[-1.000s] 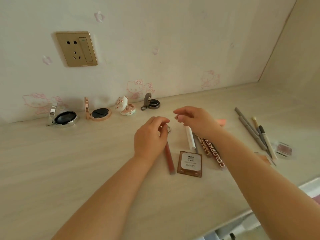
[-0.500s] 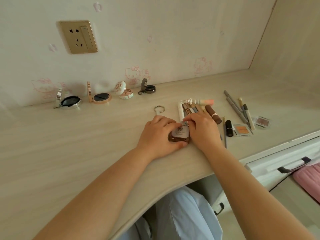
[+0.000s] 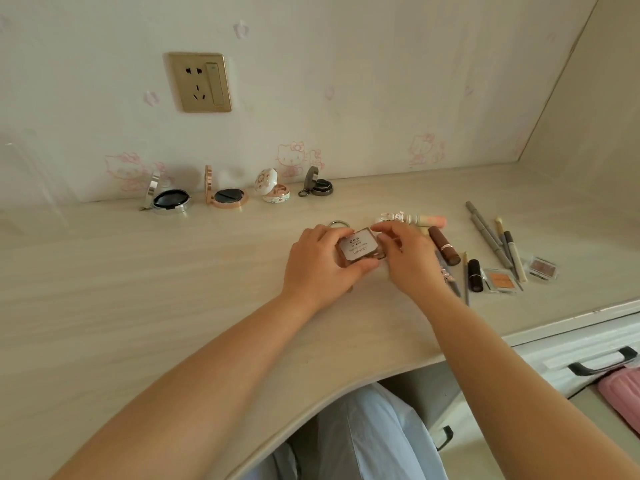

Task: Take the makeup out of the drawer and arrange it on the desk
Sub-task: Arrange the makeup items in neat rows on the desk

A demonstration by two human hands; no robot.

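Both hands are now lifting the brown palette (image 3: 359,248) off the surface (image 3: 173,289), tilting its labelled back up, where half a second ago it was lying flat under them. Left hand (image 3: 318,268) is gripping its left and near edges with curled fingers; right hand (image 3: 405,252) is pinching its right edge. Four open compacts (image 3: 228,195) are standing along the wall. Lipsticks (image 3: 445,251), pencils (image 3: 488,233) and two small pans (image 3: 500,280) are lying just right of the hands.
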